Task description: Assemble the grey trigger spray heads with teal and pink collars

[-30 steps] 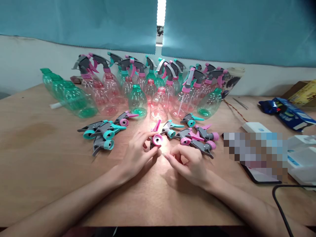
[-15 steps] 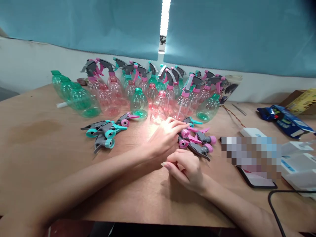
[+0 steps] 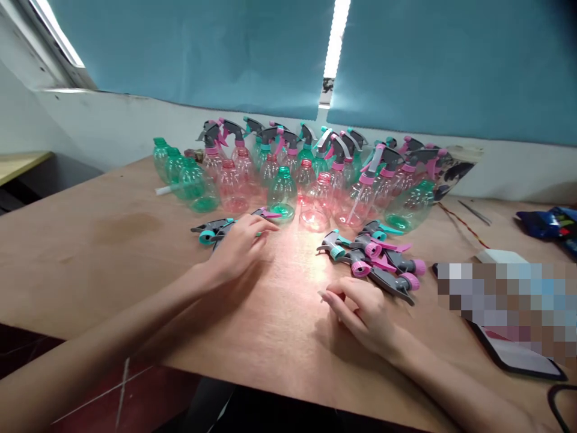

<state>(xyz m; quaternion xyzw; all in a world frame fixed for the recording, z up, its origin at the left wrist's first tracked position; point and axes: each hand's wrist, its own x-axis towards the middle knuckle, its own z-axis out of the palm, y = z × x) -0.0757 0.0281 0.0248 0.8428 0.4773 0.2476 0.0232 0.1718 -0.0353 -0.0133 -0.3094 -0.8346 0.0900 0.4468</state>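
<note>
**Partly fitted, plenty left**
Right hand [image 3: 367, 310] curled, can't tell if holding. Left hand [image 3: 241, 248] at left pile of loose spray heads [image 3: 207, 237], grip hidden; more lie right. Bare bottles [image 3: 282, 195] beyond; fitted bottles [image 3: 359, 203] mostly rearmost.

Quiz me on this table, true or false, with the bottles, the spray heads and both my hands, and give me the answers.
1. The left hand hides part of the left pile of spray heads. True.
2. The right hand is gripping a bottle. False: it is curled near the right pile of spray heads.
3. The green bottle at front centre has no spray head on it. True.
4. Every bottle is green. False: there are pink bottles too.
</note>
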